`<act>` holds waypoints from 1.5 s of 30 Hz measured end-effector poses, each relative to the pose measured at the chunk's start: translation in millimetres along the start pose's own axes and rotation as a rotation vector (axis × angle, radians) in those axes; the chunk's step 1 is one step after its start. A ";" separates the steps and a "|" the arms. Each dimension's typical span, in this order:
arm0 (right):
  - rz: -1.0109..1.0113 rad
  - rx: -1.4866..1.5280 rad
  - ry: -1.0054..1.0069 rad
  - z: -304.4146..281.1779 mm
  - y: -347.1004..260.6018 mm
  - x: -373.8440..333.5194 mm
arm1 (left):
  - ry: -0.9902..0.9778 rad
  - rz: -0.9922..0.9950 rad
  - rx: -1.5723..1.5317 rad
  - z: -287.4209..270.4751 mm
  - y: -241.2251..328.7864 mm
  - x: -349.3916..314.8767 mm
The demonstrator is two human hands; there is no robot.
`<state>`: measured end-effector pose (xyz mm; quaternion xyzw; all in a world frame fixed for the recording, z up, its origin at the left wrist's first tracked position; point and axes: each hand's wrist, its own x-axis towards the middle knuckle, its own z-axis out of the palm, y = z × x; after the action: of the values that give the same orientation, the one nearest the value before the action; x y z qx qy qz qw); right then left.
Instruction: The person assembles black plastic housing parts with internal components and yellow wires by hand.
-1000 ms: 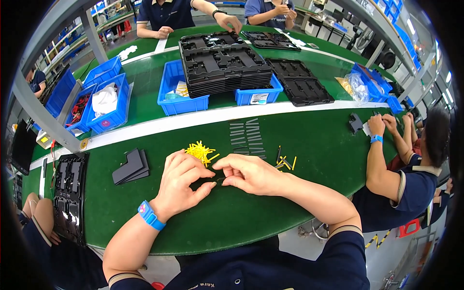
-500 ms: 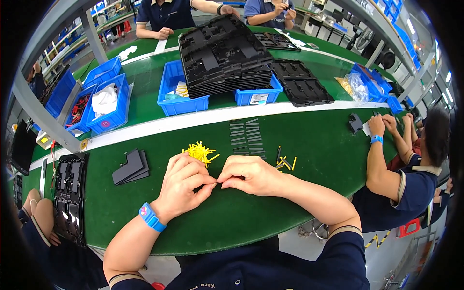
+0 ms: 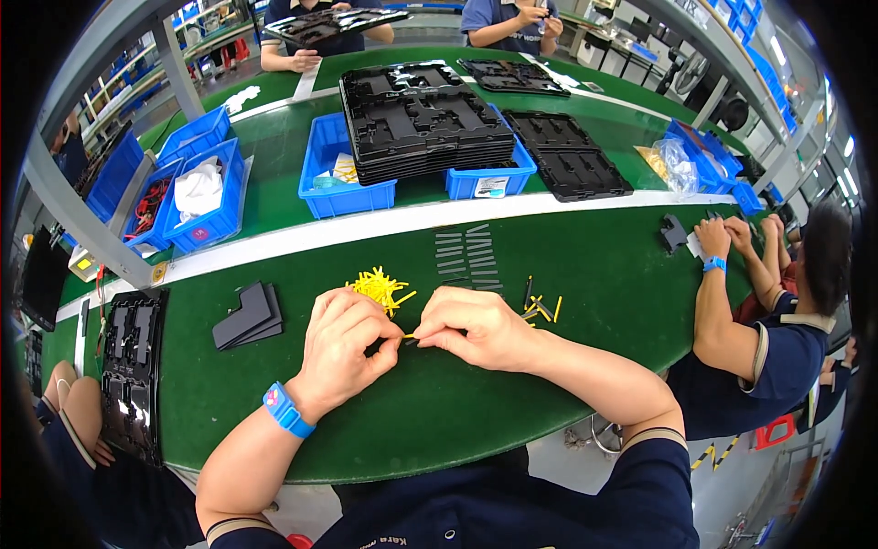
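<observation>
Between my fingertips is a small thin yellow strip (image 3: 409,336), with a dark bit beside it near the right fingers. My left hand (image 3: 343,343) is closed in a pinch at one end, and my right hand (image 3: 480,328) pinches the other. Just beyond the left hand lies a heap of yellow strips (image 3: 377,287). Thin grey strips (image 3: 450,249) are set out in two columns past the right hand. To their right, several loose yellow and black strips (image 3: 545,311) are scattered. Dark grey L-shaped pieces (image 3: 249,316) overlap in a small pile left of my left hand.
A stack of black moulded trays (image 3: 425,123) rests across blue bins (image 3: 352,199) beyond a white stripe. More black trays lie at the back right (image 3: 567,156) and left edge (image 3: 133,366). Co-workers sit on both sides and across the green table (image 3: 585,366).
My hands have parted slightly, and the yellow strip now shows between the fingertips. Across the table, a co-worker has lifted a black tray away; the stack lies flatter.
</observation>
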<state>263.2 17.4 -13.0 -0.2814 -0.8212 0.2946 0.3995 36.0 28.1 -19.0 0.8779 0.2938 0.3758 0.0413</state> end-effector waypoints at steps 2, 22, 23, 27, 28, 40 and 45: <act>-0.060 0.010 0.108 -3.6 2.4 5.4 | 0.019 -0.031 0.018 0.3 -0.4 0.7; 0.349 -0.583 0.191 -114.3 106.1 -4.7 | 0.074 -0.218 0.123 -5.0 -14.6 -4.4; 0.347 -0.585 0.189 -114.8 107.2 -5.7 | 0.073 -0.214 0.115 -4.9 -14.6 -4.3; 0.303 -0.622 0.199 -111.7 107.6 -6.3 | 0.071 -0.191 0.104 -4.2 -14.8 -4.4; 0.303 -0.622 0.198 -110.5 106.5 -5.9 | 0.071 -0.193 0.104 -4.3 -14.8 -4.6; 0.804 -0.342 -0.332 -136.7 49.6 -9.5 | 0.066 -0.181 0.090 -6.1 -14.5 -6.1; 0.842 -0.611 -0.463 -116.7 14.2 -9.2 | 0.054 -0.164 0.075 -4.4 -15.0 -3.9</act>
<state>367.2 50.7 31.6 -0.6154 -0.7522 0.2316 -0.0423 23.6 37.6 -22.8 0.8415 0.3795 0.3833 0.0309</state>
